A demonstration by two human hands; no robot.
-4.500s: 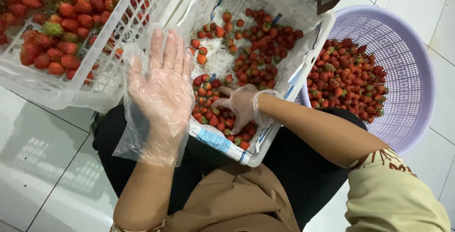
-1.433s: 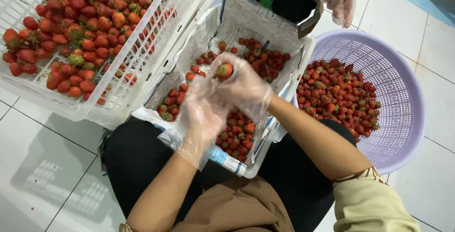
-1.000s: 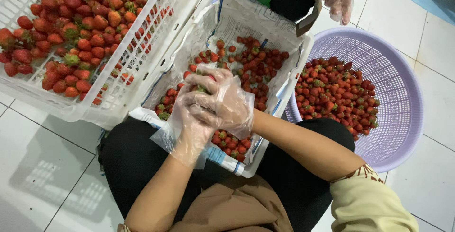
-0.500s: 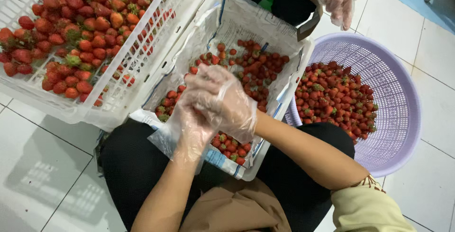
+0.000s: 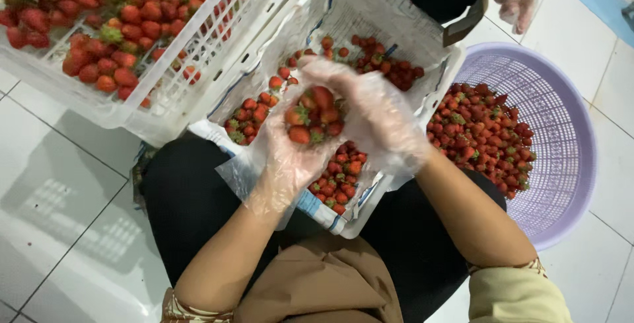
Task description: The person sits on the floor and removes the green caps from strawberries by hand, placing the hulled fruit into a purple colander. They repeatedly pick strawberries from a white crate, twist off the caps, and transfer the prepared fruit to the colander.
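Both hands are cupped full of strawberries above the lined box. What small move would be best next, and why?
Probably carry the cupped hands rightward and tip the strawberries into the purple basket. The left hand and right hand, in thin plastic gloves, together hold a heap lifted above the paper-lined box, and the basket beside it already holds loose berries.

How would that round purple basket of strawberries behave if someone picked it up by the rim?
The purple basket looks like thin perforated plastic, so its rim would probably flex. Its strawberries are heaped toward one side, so it may well tip that way. The loose berries would likely roll and could bruise.
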